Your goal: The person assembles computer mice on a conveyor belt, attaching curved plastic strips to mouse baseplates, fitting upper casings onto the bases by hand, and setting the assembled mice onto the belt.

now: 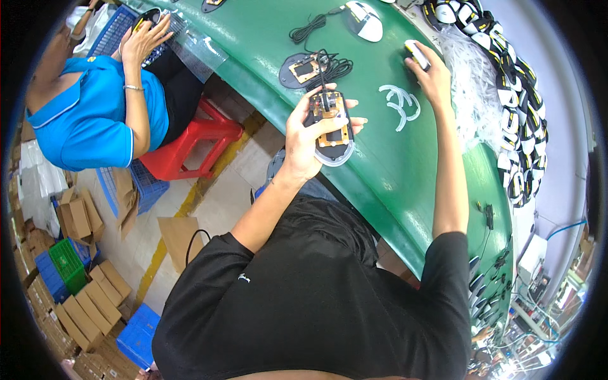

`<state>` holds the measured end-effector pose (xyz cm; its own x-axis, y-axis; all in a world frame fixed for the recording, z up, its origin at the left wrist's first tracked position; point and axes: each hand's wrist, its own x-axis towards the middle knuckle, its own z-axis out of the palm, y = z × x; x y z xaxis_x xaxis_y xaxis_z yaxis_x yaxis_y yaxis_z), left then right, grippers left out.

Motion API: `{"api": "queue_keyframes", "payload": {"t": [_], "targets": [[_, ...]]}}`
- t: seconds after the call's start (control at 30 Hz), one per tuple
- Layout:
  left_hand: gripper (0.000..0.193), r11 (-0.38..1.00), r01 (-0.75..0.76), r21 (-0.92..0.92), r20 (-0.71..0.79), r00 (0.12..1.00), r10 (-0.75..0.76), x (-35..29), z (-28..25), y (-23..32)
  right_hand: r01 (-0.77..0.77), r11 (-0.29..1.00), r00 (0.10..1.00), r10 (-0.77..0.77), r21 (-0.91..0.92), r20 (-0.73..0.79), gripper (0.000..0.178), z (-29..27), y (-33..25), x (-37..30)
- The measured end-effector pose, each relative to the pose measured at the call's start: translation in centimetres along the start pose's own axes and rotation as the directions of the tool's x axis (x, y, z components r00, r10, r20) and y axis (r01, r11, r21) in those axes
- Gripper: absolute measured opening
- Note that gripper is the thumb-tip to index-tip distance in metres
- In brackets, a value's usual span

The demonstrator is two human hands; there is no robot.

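Note:
My left hand (299, 142) grips an opened computer mouse base (334, 140), its orange circuit board facing up and a pale curved strip around its lower end. A black cable runs from its top. Farther right, my right hand (436, 81) has its fingers around a white, yellow and black mouse top shell (418, 56), held over the green table. Between my hands lie several translucent curved strips (401, 104). Beyond my left hand rests a second mouse base (291, 75) with its board exposed and a coiled black cable (335, 66). A white mouse (365, 24) sits farther back.
Clear plastic bags (465, 82) and a long pile of mouse shells (522, 133) line the table's right side. At left, a co-worker in a blue shirt (104, 107) sits on a red stool (190, 149), handling a mouse. Cardboard boxes (88, 310) stand on the floor.

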<state>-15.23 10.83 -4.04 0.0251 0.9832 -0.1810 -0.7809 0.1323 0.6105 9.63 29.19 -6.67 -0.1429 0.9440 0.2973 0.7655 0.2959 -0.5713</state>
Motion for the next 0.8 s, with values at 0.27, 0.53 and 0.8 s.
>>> {"api": "queue_keyframes", "payload": {"t": [0.27, 0.53, 0.8], "targets": [[0.048, 0.995, 0.07, 0.071, -0.004, 0.998, -0.07, 0.5, 1.1, -1.0, 0.156, 0.98, 0.961, -0.121, 0.123, -0.25, 0.038, -2.9, -15.0, -12.3], [0.045, 0.987, 0.088, -0.137, -0.034, 0.995, -0.093, 0.0, 1.5, -3.8, 0.075, 0.997, 0.981, -0.072, 0.008, -0.183, 0.043, 0.2, -17.1, -16.0], [0.073, 0.941, -0.16, 0.299, 0.283, 0.956, 0.073, -1.5, 2.2, -3.3, -0.134, 0.684, 0.971, 0.234, 0.717, -0.042, 0.044, -0.1, -15.2, -17.0]]}}
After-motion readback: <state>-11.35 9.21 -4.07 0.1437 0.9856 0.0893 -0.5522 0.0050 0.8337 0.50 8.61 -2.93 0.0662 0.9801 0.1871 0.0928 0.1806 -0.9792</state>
